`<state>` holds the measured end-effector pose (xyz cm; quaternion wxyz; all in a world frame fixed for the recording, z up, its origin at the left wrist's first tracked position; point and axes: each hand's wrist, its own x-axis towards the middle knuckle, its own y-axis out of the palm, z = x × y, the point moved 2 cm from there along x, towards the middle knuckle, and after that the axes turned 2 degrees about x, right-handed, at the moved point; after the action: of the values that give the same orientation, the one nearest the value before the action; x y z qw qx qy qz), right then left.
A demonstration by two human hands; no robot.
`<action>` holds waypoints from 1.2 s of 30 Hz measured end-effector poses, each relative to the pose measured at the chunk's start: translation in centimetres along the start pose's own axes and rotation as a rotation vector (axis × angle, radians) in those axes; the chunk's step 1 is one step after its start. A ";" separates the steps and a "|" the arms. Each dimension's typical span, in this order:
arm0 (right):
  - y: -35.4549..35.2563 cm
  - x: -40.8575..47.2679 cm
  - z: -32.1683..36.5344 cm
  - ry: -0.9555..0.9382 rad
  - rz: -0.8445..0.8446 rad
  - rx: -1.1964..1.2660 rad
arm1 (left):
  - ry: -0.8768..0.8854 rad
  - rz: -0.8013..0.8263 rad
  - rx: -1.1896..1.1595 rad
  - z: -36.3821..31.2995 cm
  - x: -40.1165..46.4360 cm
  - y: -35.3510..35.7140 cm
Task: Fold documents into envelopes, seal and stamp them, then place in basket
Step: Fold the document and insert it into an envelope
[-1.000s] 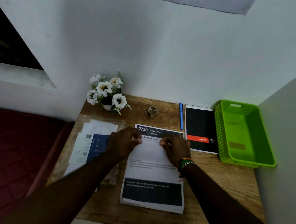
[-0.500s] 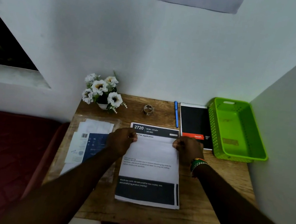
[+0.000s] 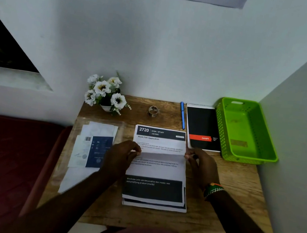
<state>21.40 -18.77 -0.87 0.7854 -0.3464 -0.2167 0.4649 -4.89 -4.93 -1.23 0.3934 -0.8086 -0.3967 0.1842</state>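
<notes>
Pinching top sheet (image 3: 158, 157) edges, left grip (image 3: 124, 155) and right grip (image 3: 200, 164) level; long axis runs 12–6.

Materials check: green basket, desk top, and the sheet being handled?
Green basket: looks like moulded plastic, glossy, with perforated lattice walls and a cut-out handle. Desk top: wood or wood-look laminate, matte, with visible grain lines; cannot tell which. Top sheet: thin printed paper, pinched at both edges by the left hand and right hand.
</notes>
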 end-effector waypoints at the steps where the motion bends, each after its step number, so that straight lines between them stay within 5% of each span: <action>1: 0.1 -0.6 -0.1 -0.018 -0.002 -0.017 | 0.032 -0.006 0.028 0.0 -0.8 0.1; 8: 1.8 -4.5 -2.7 -0.196 -0.007 -0.220 | 0.174 0.020 0.101 0.6 -3.8 1.5; 15: 3.5 -4.9 -3.6 -0.165 0.067 -0.283 | 0.094 0.073 0.152 0.9 -4.0 3.2; 23: 4.7 -4.2 0.8 -0.185 -0.037 -0.305 | 0.043 0.051 0.208 -1.0 -2.6 5.6; 30: 10.7 -3.1 4.6 -0.150 0.344 -0.282 | -0.018 0.352 0.448 -2.6 -1.6 9.0; 36: 10.2 -3.5 2.7 -0.086 0.327 -0.353 | -0.029 0.243 0.406 -1.5 -2.0 9.8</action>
<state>12.09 -17.61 -6.75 0.6173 -0.4885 -0.2687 0.5550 -0.30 -10.89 -7.99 0.5174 -0.7518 -0.2570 0.3178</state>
